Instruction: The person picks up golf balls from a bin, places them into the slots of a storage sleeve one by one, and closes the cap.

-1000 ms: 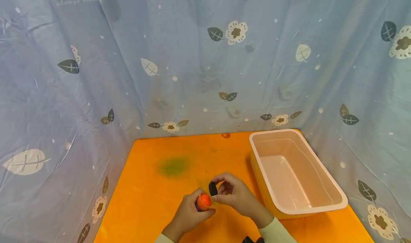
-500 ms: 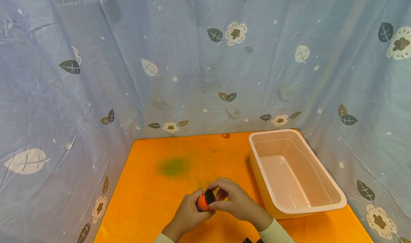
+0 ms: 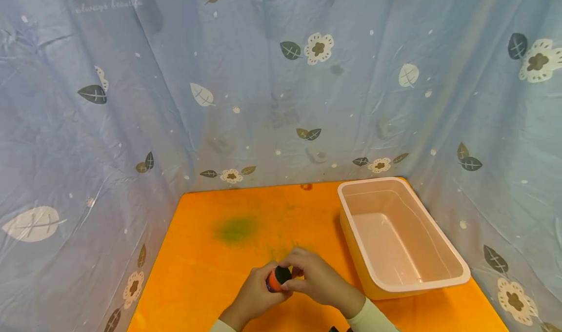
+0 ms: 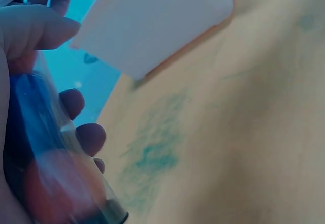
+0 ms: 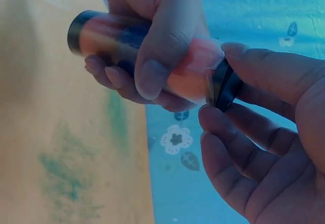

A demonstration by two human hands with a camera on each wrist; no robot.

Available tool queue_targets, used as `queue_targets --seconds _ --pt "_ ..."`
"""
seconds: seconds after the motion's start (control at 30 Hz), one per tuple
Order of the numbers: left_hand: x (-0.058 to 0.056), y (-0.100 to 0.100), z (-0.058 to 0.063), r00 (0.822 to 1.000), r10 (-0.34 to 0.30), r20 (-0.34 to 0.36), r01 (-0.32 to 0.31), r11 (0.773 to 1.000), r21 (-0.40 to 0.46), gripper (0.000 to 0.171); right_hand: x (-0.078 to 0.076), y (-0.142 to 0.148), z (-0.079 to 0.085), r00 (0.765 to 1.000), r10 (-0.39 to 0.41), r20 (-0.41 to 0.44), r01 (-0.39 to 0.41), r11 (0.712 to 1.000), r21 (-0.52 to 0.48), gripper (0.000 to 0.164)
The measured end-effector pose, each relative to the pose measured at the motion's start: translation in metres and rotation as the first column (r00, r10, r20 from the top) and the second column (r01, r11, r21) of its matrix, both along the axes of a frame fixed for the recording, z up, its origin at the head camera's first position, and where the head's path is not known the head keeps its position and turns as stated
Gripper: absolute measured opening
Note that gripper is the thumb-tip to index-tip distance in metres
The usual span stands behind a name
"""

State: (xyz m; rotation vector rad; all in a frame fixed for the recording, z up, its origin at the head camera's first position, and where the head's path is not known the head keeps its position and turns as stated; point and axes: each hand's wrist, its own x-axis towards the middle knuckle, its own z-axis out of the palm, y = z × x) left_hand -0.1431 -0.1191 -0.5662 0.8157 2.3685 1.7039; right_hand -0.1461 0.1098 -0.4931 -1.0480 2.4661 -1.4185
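Observation:
A clear tube [image 5: 122, 41] with orange and dark blue balls inside is gripped round its middle by my left hand [image 3: 256, 295]. Its far end carries a black cap [image 5: 75, 32]. At the other end, my right hand [image 3: 318, 281] pinches a second black cap [image 5: 226, 84] between thumb and fingers. That cap sits against the tube's mouth, slightly tilted; whether it is seated cannot be told. In the left wrist view an orange ball [image 4: 63, 186] shows through the clear wall, and the left fingers [image 4: 91, 138] curl behind the tube.
A pale pink plastic basin [image 3: 357, 237] stands to the right on the orange table [image 3: 197, 254]. A green smudge [image 3: 237, 228] marks the tabletop. Blue flowered curtain [image 3: 263, 88] encloses the back and sides. Part of a black object [image 3: 333, 329] shows at the bottom edge.
My right hand has brought the black cap leftward and down from beside the tube onto its open end, covering the orange ball. The left hand keeps its grip.

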Motion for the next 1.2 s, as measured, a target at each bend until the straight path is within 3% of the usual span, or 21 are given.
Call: queue_targets --seconds 0.2,0.33,0.83,1.2 --pt "-0.002 0.0 -0.002 0.998 -0.05 0.025 0.051 0.999 -0.015 0.028 -0.001 0.0 -0.003 0.999 0.006 0.044 -0.006 1.0 0.005 0.02" --pt "-0.002 0.001 -0.006 0.993 -0.073 0.093 0.074 0.997 -0.014 0.032 -0.002 0.0 -0.004 0.998 0.01 0.067 -0.012 0.999 0.031 0.019" --pt "-0.007 0.0 -0.016 0.969 -0.087 0.231 0.102 0.993 -0.053 0.032 -0.008 -0.002 -0.017 0.993 0.011 0.12 -0.018 0.998 0.054 0.02" --pt "-0.01 -0.003 -0.02 0.959 -0.107 0.262 0.136 0.986 -0.093 0.025 -0.009 -0.003 -0.027 0.988 0.022 0.152 -0.027 0.999 0.032 0.018"
